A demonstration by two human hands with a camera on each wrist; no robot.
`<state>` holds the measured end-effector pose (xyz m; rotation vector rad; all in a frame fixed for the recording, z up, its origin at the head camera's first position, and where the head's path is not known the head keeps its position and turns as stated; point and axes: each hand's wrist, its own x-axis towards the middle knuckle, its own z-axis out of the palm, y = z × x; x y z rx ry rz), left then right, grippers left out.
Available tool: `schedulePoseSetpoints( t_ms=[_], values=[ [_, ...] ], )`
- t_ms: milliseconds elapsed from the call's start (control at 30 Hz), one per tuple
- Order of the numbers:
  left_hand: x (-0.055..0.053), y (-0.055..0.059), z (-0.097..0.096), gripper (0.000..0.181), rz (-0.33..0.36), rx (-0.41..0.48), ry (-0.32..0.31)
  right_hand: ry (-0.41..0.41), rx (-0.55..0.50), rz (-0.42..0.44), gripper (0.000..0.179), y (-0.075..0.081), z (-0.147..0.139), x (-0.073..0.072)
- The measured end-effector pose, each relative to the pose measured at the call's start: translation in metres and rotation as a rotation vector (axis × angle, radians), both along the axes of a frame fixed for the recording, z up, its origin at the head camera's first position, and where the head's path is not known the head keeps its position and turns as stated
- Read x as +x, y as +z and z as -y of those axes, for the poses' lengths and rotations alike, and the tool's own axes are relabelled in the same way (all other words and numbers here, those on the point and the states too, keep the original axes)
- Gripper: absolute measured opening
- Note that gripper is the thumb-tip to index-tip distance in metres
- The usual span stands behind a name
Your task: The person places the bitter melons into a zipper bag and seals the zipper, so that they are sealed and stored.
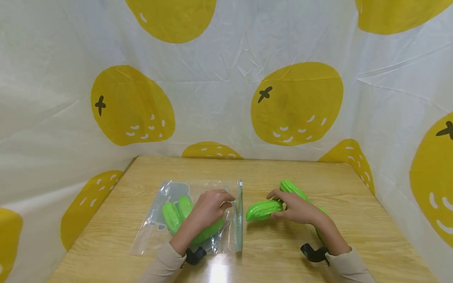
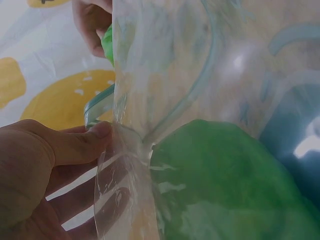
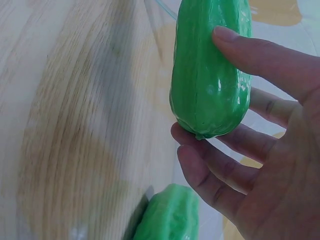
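A clear zip bag [image 1: 144,243] lies on the table with its teal-edged mouth [image 1: 238,236] facing right. Inside it are several bright green toy cucumbers [image 1: 172,218], partly covered by my left arm. My left hand [image 1: 208,206] pinches the bag's film at the mouth between thumb and fingers, as the left wrist view shows. Just right of the mouth, my right hand [image 1: 296,208] holds another green toy cucumber [image 1: 261,211], its tapered tip pointing at the bag. In the right wrist view, thumb and fingers grip this ridged cucumber [image 3: 207,75] around its rear end.
Beyond my right hand a further green cucumber [image 1: 292,188] lies on the wooden table [image 1: 371,232], and more green [image 1: 323,210] shows behind the wrist. A blue-grey print [image 1: 174,190] marks the bag. A white curtain [image 1: 219,114] with yellow fruit shapes surrounds the table.
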<state>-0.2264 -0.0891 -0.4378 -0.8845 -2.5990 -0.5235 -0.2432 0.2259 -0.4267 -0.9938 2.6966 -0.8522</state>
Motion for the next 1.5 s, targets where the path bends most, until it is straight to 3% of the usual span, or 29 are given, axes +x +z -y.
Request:
schedulePoseSetpoints(
  t_ms=[700,1200,1500],
  values=[
    [0.0,0.0,0.0,0.014,-0.009,-0.006,0.0,0.007,-0.049,0.039,0.044,-0.009,-0.002,-0.001],
    [-0.001,0.0,-0.001,0.014,-0.002,-0.003,-0.005,0.03,0.007,0.021,0.043,-0.012,0.01,0.001],
    [-0.001,-0.001,-0.001,0.015,-0.001,-0.011,-0.008,0.053,0.042,0.073,0.041,-0.013,0.02,-0.001]
  ],
)
